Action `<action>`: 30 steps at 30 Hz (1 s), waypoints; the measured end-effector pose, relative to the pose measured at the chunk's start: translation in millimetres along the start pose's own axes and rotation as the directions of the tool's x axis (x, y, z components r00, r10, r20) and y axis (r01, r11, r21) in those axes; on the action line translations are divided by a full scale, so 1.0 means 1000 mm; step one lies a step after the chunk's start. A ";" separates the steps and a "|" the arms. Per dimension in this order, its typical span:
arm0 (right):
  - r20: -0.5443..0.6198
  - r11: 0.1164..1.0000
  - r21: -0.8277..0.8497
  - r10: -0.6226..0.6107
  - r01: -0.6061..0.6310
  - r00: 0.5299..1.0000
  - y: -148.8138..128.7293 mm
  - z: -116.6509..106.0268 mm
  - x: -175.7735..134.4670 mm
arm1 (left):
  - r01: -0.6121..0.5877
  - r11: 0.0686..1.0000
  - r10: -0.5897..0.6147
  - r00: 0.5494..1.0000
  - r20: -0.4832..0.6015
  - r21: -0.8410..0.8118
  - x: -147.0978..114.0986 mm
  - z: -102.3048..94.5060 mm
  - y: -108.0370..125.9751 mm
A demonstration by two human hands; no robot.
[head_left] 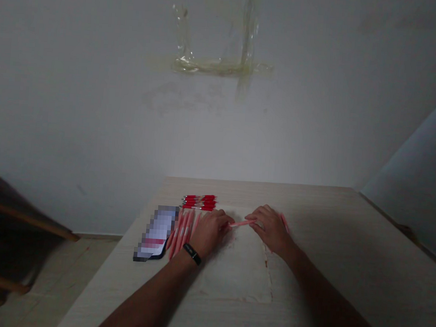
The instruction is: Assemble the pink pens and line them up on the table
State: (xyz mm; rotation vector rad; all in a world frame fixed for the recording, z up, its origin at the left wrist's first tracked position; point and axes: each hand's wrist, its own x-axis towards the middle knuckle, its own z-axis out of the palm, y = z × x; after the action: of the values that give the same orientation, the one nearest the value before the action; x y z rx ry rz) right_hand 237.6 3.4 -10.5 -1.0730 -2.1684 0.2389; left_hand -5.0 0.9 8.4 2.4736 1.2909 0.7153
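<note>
A slim pink pen lies crosswise between my two hands over the table. My left hand, with a black band on its wrist, pinches the pen's left end. The fingers of my right hand are closed on its right end. Beside my left hand is a row of several pink pens, partly covered by that hand. Several red pens lie stacked side by side just behind them. Another pink piece shows past my right hand, partly hidden by it.
A phone with a lit, blurred screen lies left of the pink pens. Under my hands is a pale rectangular patch with ragged edges on the wooden table. Behind stands a wall with peeling tape. Dark wood-framed furniture stands left.
</note>
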 end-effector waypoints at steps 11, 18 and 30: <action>-0.005 0.987 0.104 0.119 -0.118 0.993 0.002 0.004 -0.004 | -0.001 1.000 0.001 0.999 -0.037 -0.022 0.000 -0.001 -0.002; 0.010 0.996 0.053 0.073 -0.074 0.997 0.004 0.004 -0.003 | -0.009 1.000 0.009 1.000 -0.027 -0.004 0.000 -0.002 0.000; 0.046 0.998 0.010 0.058 -0.059 0.997 0.005 0.004 -0.003 | -0.015 1.000 0.015 0.999 -0.037 -0.015 0.000 -0.003 0.001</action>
State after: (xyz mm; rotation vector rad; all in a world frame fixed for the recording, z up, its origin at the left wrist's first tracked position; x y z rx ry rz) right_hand 239.3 4.8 -16.7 -1.1354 -2.1753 0.3052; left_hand -5.7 0.8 11.3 2.4719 1.2763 0.7754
